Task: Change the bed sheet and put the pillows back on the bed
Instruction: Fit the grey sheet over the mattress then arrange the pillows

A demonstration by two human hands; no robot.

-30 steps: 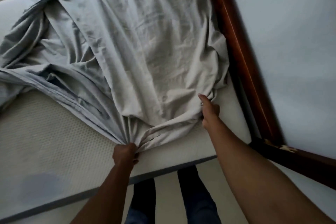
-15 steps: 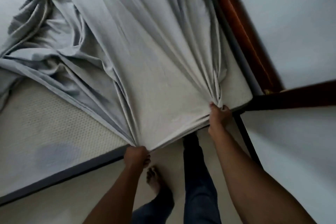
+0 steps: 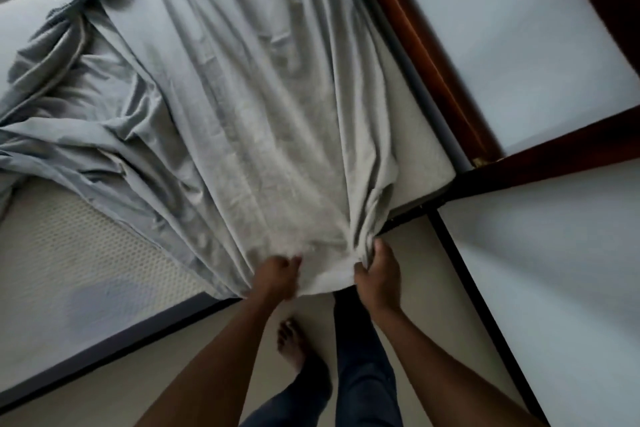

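A grey bed sheet (image 3: 242,107) lies crumpled across the bare white mattress (image 3: 69,253), stretched in long folds toward the near edge. My left hand (image 3: 277,276) grips the sheet's hem over the mattress edge. My right hand (image 3: 379,272) grips a bunched part of the same hem a short way to the right, near the mattress corner (image 3: 436,166). The sheet's end hangs between both hands past the edge. No pillow can be made out with certainty; a pale shape at the top left may be one.
A dark wooden bed frame (image 3: 433,55) runs along the right side of the mattress, with pale wall panels (image 3: 536,270) beyond it. My legs and a bare foot (image 3: 291,343) stand on the beige floor by the bed's near edge.
Both hands have pulled the sheet's hem toward me, from on top of the mattress to past its edge. My right hand has moved closer to my left. The sheet's folds are stretched straighter.
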